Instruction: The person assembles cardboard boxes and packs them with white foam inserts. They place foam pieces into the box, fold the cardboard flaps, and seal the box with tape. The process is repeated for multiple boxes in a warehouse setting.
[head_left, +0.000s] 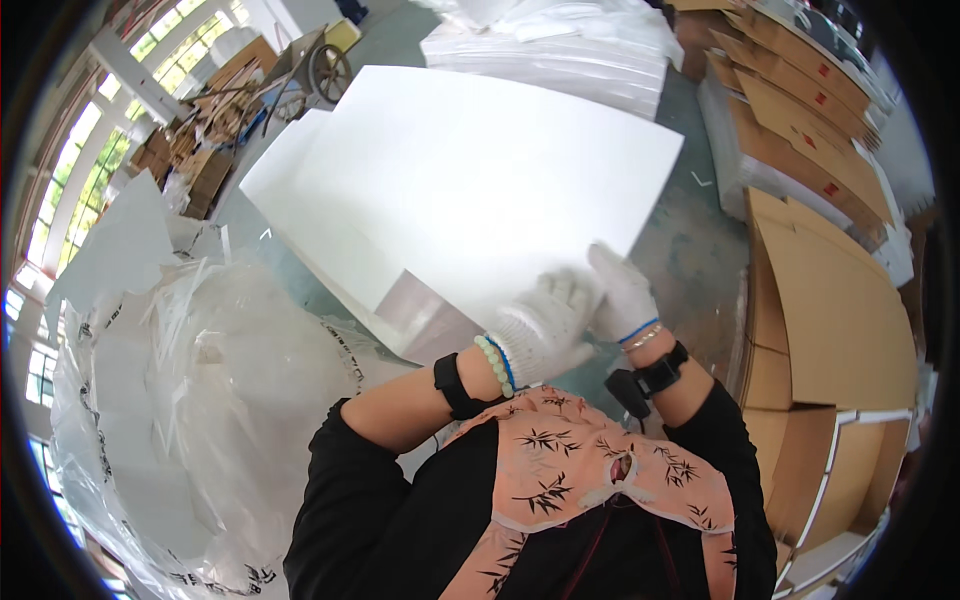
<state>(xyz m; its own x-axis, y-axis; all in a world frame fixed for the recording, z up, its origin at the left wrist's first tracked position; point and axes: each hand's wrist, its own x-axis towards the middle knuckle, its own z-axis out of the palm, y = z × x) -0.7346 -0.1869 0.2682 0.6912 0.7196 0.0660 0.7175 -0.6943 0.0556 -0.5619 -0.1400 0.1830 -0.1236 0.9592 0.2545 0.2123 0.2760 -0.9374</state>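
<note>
A broad, white, four-sided sheet (pixel 480 190) is positioned beyond the white-gloved left hand (pixel 548 325), whose fingers are spread; on the white-gloved right hand (pixel 622 297), fingers cannot be judged. Creasing could be caused by uneven pressure.

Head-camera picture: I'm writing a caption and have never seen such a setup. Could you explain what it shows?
No machine here: the left hand and right hand, both in white knitted gloves, belong to the camera's wearer. The picture comes from a wide fisheye camera on that person's head, looking down, so straight edges bend near the rim. The hands are close together at the near edge of a large, flat white sheet. The left one's fingers are apart; I can't tell whether either hand has a grip on the sheet. To the left is bulging translucent plastic wrapping; to the right, brown cardboard boxes; beyond the sheet, a layered white stack.
</note>
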